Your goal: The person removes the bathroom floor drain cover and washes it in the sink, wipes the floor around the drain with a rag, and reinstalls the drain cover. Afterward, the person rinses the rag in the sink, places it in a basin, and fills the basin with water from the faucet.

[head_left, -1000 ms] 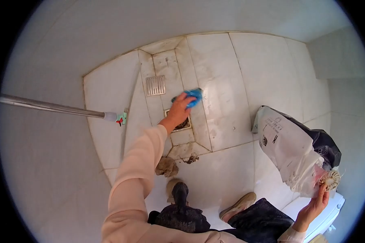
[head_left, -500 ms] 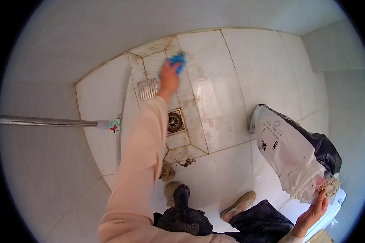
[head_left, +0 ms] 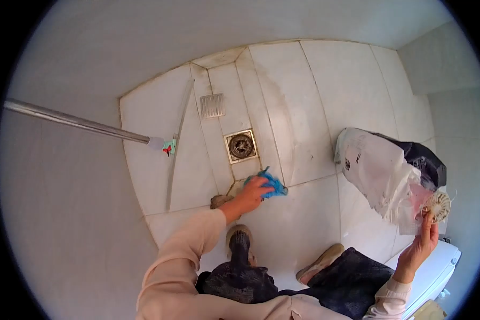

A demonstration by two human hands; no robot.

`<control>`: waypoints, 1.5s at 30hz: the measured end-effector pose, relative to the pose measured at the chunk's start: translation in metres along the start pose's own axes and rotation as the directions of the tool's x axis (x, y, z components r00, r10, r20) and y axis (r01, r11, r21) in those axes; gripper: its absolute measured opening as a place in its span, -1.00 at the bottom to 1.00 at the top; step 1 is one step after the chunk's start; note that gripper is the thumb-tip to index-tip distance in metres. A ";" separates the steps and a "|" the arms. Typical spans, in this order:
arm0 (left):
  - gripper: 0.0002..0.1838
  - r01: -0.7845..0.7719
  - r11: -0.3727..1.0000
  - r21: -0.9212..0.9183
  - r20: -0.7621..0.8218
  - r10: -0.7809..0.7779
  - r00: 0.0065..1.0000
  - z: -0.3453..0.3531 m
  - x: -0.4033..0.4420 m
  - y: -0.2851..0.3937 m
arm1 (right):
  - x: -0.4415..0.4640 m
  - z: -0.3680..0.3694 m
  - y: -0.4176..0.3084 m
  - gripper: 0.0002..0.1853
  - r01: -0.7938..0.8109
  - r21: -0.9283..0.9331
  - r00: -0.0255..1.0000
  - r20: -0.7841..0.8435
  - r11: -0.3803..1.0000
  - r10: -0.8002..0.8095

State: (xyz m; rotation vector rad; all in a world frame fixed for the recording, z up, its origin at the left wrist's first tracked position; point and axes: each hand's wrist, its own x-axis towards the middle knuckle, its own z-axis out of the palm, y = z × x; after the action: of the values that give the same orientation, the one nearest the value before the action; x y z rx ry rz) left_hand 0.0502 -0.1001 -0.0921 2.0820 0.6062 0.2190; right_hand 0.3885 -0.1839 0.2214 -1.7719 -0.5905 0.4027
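Note:
My left hand (head_left: 249,195) presses a blue cloth (head_left: 272,184) on the white tiled floor, just below the open square floor drain (head_left: 242,145). The slotted metal drain cover (head_left: 213,105) lies on the tiles above the drain. At the right, my right hand (head_left: 423,242) pinches a round, ribbed, pale drain part (head_left: 436,207) by its edge. Behind that part is a white and black plastic bag (head_left: 376,165) with a torn, crumpled end. A brown rag (head_left: 220,201) lies by my left wrist, partly hidden by it.
A squeegee with a metal pole (head_left: 80,122) and a long thin blade (head_left: 181,144) leans in from the left. My shoes (head_left: 321,262) are at the bottom. Walls (head_left: 64,176) surround the floor, and a white object (head_left: 434,269) stands at the lower right.
My left hand swept the blue cloth up beside the drain cover, then back down below the drain. Brown smears on the tiles there have faded. My right hand has risen slightly with the round part.

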 end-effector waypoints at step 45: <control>-0.74 -0.072 0.791 0.608 -0.117 0.179 0.977 0.028 0.052 -0.018 | 0.001 -0.003 0.002 -0.70 -0.008 0.035 1.000 -0.002 0.999 0.008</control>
State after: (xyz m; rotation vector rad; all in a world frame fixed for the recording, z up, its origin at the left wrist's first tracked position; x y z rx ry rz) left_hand 0.0993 -0.0866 -0.1268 2.7524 0.7019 0.3125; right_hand 0.3906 -0.1858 0.2206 -1.7418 -0.5726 0.4143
